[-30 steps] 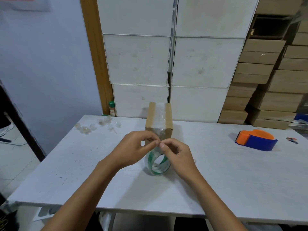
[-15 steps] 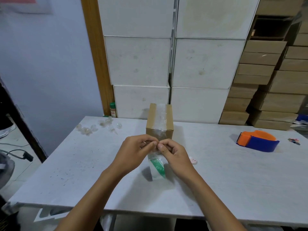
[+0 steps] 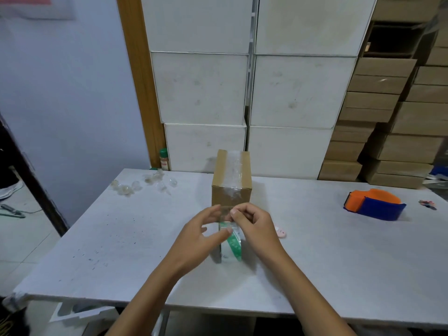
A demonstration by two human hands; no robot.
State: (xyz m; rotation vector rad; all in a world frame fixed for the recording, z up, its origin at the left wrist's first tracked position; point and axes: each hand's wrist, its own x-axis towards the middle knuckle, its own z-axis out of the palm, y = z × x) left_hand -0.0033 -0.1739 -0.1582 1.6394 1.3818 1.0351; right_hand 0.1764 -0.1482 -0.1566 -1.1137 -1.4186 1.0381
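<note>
A roll of clear tape with a green core stands on edge on the white table, just in front of a small brown cardboard box with clear tape over its top seam. My right hand pinches the loose end of the tape strip above the roll. My left hand has its thumb on the roll's top rim, and its fingers reach up behind the raised strip.
An orange and blue tape dispenser lies at the right. Crumpled bits of clear tape sit at the far left corner. A small pink object lies beside my right hand. White and brown boxes are stacked behind the table.
The roll has turned edge-on toward me. My hands have moved apart a little, and a short strip of tape is now lifted off the roll.
</note>
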